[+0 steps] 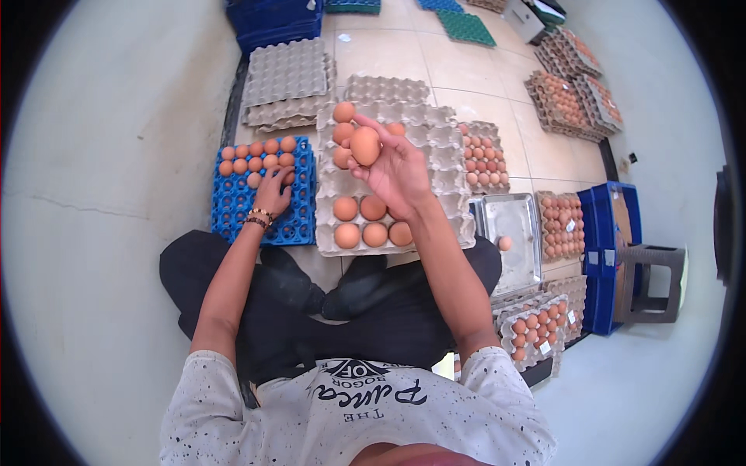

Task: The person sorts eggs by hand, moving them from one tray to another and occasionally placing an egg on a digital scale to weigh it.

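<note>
The right hand (396, 175) holds a smooth brown egg (365, 146) above a wide, grey moulded-pulp egg tray (443, 155), its grip clamped on the shell with thumb and curled fingers, a wraparound hold that probably spreads pressure over a brittle, rounded surface. Left of the grey tray, the left hand (273, 190), beaded bracelets (263, 217) at its wrist, dips over a blue plastic lattice egg tray (233, 203), its fingers bent beside rounded brown eggs (256, 148) set in the far rows. Whether that grip is clamped on an egg cannot be told, since the hand hides its own fingertips.

In the grey tray, more brown eggs (346, 235) fill part of the near rows and dot the far ones; each cup appears to keep its egg from rolling into a neighbour. On the near side of the grey tray, dark-trousered knees (194, 268) spread wide, likely leaving both trays within easy reach.

Beyond the grey tray's far left corner, grey pulp trays (286, 71) nest in a pile, seemingly to save room on the pale tiled floor (381, 54). To the grey tray's right, a shallow silver metal tray (524, 213) bears a lone brown egg (504, 243), its raised rim probably a guard against rolling. Farther right stand blue plastic crates (598, 311) and a grey plastic stool (657, 252).
</note>
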Demonstrator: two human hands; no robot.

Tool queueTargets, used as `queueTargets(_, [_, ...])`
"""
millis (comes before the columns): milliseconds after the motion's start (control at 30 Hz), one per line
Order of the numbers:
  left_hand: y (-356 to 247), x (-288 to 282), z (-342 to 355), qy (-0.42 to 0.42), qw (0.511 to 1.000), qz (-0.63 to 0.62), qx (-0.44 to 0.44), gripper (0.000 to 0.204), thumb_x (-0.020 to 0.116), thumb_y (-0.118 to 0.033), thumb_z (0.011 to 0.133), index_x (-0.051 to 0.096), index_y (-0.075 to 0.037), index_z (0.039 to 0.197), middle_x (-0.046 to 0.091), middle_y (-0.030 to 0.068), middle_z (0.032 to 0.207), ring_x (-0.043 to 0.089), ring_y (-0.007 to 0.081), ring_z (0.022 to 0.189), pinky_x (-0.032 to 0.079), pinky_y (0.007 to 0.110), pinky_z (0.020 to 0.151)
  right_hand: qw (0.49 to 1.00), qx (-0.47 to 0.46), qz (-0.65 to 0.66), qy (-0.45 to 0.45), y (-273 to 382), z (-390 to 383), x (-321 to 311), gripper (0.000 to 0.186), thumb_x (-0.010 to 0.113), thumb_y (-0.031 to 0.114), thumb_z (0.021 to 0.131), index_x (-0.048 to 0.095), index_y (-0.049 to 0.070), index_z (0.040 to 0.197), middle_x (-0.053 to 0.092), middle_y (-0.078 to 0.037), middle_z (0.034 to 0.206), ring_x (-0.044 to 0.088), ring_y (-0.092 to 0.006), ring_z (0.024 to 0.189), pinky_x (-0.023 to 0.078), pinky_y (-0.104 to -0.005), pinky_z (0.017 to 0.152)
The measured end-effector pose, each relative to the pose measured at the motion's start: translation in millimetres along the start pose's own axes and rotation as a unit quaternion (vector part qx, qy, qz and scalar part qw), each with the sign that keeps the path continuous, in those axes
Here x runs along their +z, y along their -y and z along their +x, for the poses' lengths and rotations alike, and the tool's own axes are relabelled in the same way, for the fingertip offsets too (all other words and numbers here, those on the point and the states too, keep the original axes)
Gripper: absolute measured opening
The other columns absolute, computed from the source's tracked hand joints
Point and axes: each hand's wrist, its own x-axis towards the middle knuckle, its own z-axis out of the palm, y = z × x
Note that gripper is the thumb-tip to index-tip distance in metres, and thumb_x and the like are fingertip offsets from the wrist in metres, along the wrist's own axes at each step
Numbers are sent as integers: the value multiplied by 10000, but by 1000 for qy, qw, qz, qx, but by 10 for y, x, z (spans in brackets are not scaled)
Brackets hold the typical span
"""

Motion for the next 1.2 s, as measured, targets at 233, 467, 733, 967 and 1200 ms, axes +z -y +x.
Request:
queueTargets(233, [-9,-11,141,20,1000,-21,-3,519,714,-2,739,608,-123,1232,564,134,1157,562,346,1113,468,409,967,949,-101,-279,-104,217,159,-214,436,606,150,923,503,39,1332,612,-143,1134,645,-252,1009,529,-340,862])
queueTargets(467, [-89,-246,54,-144,955,-253,-56,461,706,-39,844,564,-31,1283,593,139,1227,595,261,1158,482,342,1011,701,-197,-671,-142,415,639,-516,406,726,58,802,596,12,1184,687,-132,1076,677,-244,1012,543,-359,887])
queueTargets(733, [-737,-866,227,-10,724,-685,-81,551,679,-72,903,453,-18,1402,574,108,1266,582,169,1156,482,320,1012,591,-125,-777,-176,328,775,-499,274,669,81,826,706,33,1092,722,-184,974,699,-294,957,540,-386,843])
queueTargets(967, [-1285,-1038,108,68,652,-754,-43,545,656,-99,923,407,-27,1402,503,97,1342,521,192,1244,456,384,1051,742,-113,-659,-54,-113,265,627,408,614,47,832,621,52,1239,655,-169,1045,663,-318,913,538,-387,833])
queueTargets(1200, [-1682,-1025,-101,92,762,-639,-47,673,688,-103,907,318,-19,1463,569,119,1265,616,203,1108,527,332,937,643,-118,-756,-7,-313,-194,672,465,676,34,787,621,64,1247,650,-147,1080,667,-241,951,551,-330,764])
